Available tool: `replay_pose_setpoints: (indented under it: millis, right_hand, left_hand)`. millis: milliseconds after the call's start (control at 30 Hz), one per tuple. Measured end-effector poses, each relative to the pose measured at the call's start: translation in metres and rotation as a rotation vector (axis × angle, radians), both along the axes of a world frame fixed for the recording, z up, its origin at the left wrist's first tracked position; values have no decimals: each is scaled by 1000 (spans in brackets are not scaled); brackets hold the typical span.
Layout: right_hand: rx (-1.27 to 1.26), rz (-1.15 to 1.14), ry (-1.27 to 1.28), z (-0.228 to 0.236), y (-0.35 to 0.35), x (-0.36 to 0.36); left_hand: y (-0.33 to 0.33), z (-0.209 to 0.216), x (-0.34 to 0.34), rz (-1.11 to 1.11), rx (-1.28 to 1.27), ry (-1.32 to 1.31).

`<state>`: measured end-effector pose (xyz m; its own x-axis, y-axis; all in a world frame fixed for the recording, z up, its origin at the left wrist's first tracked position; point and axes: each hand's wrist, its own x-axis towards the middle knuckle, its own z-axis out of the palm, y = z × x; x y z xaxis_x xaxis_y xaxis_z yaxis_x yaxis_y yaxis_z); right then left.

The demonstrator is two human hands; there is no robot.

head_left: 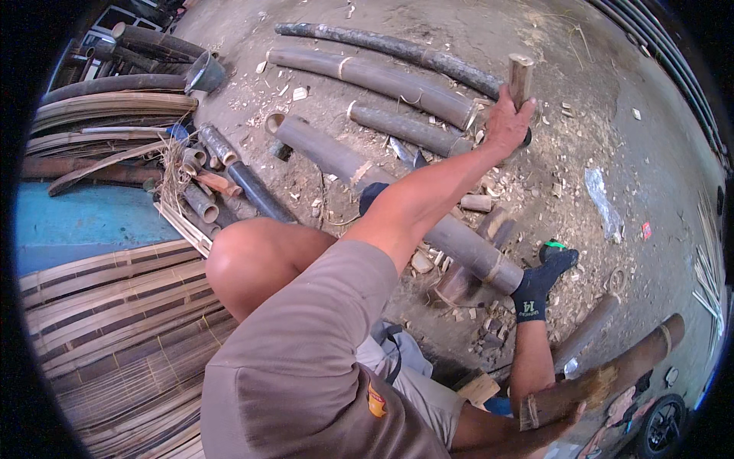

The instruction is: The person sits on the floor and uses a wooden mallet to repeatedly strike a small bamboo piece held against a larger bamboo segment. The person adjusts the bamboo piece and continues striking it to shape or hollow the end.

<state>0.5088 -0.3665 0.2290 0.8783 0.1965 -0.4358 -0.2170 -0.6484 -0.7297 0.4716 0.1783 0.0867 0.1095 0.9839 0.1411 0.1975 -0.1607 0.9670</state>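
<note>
Pale wood rises out of the left hand [506,126], whose fingers are curled tightly round a stubby wooden piece [521,75]. The arm reaches forward and across to the right, nearly straight, out of a short taupe sleeve [355,279]. The right hand is not visible, so I cannot tell how its fingers stand.

The wooden piece is held upright near the upper right, with a blunt, cut top; a dark part shows just below the fist, and the rest is hidden by the hand. Beneath the arm lies a thick bamboo pole [466,245], smooth and greyish brown, ringed by a paler node, hollow at its far left end. Its near end meets a dark sock [535,287] on the right foot.

More round poles [371,76] lie beyond, one mottled almost black. Splintery chips [604,138] litter the dusty grey floor [642,176]. At left, flat slats [130,306] form a ribbed, striped surface beside a blue panel [84,218].
</note>
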Motion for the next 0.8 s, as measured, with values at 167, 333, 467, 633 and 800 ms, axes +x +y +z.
replay_pose_setpoints:
  millis: [167,333,467,633,800]
  right_hand:
    - [-13,40,-87,3,-31,8]
    - [156,-153,-367,13,-15,-15]
    - [328,-188,-279,21,-17,-40]
    - [556,-250,-165,33,-15,-86]
    - [569,-175,32,33,-29,-94]
  left_hand:
    - [-78,57,-22,-126,266,-41]
    - [-234,41,-27,-592,323,188]
    - [-326,24,-34,-895,299,265]
    - [-346,12,-41,-963,339,281]
    - [-339,-3,-37,-935,364,273]
